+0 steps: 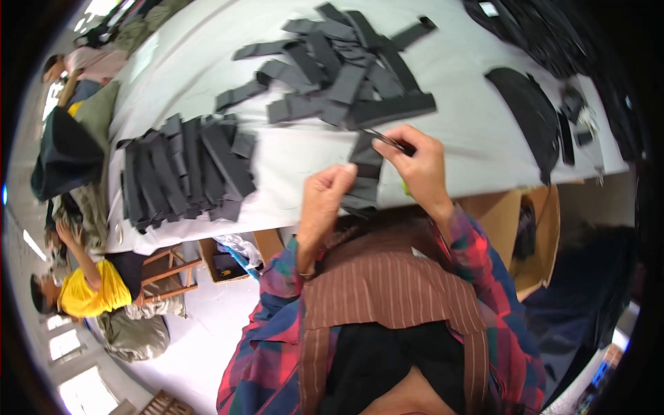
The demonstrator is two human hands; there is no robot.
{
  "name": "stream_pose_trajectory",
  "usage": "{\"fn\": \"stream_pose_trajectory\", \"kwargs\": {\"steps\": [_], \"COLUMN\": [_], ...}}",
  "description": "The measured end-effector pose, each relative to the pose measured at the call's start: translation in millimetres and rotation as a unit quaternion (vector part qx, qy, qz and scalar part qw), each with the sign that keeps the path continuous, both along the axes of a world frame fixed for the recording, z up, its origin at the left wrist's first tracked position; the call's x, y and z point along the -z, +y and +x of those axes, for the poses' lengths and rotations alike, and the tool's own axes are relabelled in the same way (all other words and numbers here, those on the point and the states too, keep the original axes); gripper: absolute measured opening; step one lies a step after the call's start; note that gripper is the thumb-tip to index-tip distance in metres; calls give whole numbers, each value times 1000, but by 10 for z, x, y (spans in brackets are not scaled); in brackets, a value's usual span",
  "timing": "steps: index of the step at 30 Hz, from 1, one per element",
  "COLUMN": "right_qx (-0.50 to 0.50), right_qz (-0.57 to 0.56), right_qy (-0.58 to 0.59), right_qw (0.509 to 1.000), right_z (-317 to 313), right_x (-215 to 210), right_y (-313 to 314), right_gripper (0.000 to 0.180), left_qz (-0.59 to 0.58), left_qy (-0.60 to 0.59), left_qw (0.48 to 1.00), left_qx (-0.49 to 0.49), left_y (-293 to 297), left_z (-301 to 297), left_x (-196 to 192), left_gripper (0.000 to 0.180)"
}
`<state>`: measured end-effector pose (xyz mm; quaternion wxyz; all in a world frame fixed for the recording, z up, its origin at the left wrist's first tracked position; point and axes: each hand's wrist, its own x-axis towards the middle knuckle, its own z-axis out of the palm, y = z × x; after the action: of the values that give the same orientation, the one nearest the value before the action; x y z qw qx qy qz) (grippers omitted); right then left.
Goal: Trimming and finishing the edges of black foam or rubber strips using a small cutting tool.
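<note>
My left hand [324, 204] is closed on a dark grey fabric strip [364, 181], pinching its left side between thumb and fingers at the table's near edge. The strip hangs toward my lap, with a darker band across its middle. In my right hand [420, 164] is a slim black tool that looks like thread snips [393, 141], its thin tips pointing left over the strip's upper end. Beyond my hands lies a loose heap of similar dark grey strips [346, 66]. More strips form a rough row [183, 169] to the left.
The table's white cover [297, 155] runs under everything. A curved black fabric piece [522, 114] lies at the right, near dark bundled cloth [539, 34]. Cardboard boxes [543, 242] stand below the edge. A person in yellow [97, 290] sits at the left by a wooden stool [169, 277].
</note>
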<state>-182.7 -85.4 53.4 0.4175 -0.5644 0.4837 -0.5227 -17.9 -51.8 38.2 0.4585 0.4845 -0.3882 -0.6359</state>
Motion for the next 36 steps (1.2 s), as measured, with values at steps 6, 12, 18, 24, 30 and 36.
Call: {"fn": "stream_pose_trajectory", "kwargs": {"steps": [6,12,18,24,30,36], "right_qx": [-32,-148,-142,-103,-118,-124], "right_qz": [65,107,107,88,83,85], "right_qy": [58,73,76,78,83,75], "right_qw": [996,981,981,988,986,986], "right_z": [-64,-56,40,18,34,20], "right_x": [62,78,173,159,126,142], "right_y": [-58,6,60,55,68,82], "right_gripper": [13,8,7,8,9,11], "left_qz": [-39,2,-36,-25,-7,13], "left_qy": [-11,37,-51,-19,-23,54], "left_qw": [996,995,993,998,995,993], "left_qx": [80,91,101,62,94,103], "left_y": [-115,-6,-43,-31,-35,-6], "left_z": [-1,23,119,66,122,134], "left_x": [185,110,244,338,279,178], "left_gripper": [36,37,41,45,38,29]}}
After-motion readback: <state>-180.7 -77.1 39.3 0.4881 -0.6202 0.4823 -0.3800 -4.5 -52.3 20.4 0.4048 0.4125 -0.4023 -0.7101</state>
